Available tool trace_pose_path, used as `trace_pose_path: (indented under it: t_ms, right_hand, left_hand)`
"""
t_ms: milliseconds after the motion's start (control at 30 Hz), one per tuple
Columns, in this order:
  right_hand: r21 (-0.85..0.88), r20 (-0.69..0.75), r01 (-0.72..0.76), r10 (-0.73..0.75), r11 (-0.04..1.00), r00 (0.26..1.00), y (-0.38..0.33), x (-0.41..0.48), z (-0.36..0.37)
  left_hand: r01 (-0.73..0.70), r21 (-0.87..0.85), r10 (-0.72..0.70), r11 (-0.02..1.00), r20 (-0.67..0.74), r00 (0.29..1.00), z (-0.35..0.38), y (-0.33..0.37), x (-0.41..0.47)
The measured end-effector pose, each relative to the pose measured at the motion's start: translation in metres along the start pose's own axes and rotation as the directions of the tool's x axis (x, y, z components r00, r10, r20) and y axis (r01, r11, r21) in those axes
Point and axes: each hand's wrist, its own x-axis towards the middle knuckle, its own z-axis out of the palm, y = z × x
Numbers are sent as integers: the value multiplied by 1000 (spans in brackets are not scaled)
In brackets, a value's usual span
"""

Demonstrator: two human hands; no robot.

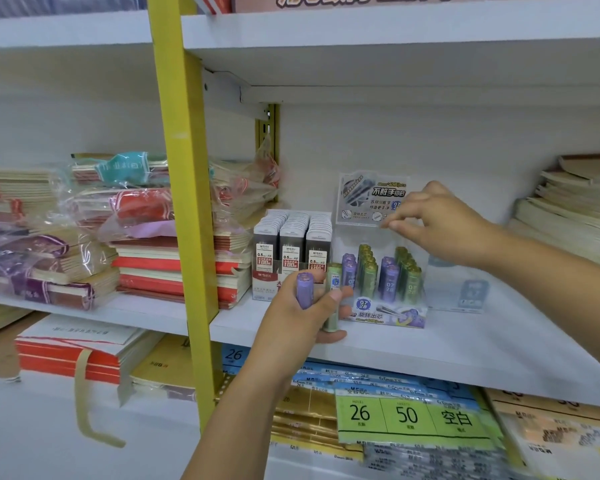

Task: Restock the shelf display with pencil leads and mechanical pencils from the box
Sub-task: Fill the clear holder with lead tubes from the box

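Two tubes [305,289]: my left hand [298,323] is gripping them
White shelf [465,344]: carrying three rows of grey packs [291,244]
Right hand [430,220]: curling, grip unclear to me

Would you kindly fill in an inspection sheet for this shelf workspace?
Surface: white shelf.
Job's things: display box holds purple and green lead tubes upright; grey lead packs stand left of it.
Clutter: notebook stacks left and right.
Grippers: left hand grips a purple tube and a green tube; right hand over the display box, grasp unclear.
Cables: nothing seen.
Surroundings: yellow upright; paper packs on the shelf below.
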Motion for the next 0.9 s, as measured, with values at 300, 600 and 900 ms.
trace_pose_path:
  t_ms: [300, 600, 900]
  right_hand:
    - [689, 141, -112, 19, 716, 990, -75, -44, 13]
    - [845, 133, -199, 165, 497, 977, -57, -41, 11]
    - [884, 37, -139, 229, 447, 973, -46, -24, 1]
  left_hand:
    - [-30, -44, 31, 999, 27, 999, 10, 3, 1]
    - [29, -30, -27, 999, 60, 998, 5, -2, 3]
    - [57, 43, -59, 997, 52, 997, 1, -3, 8]
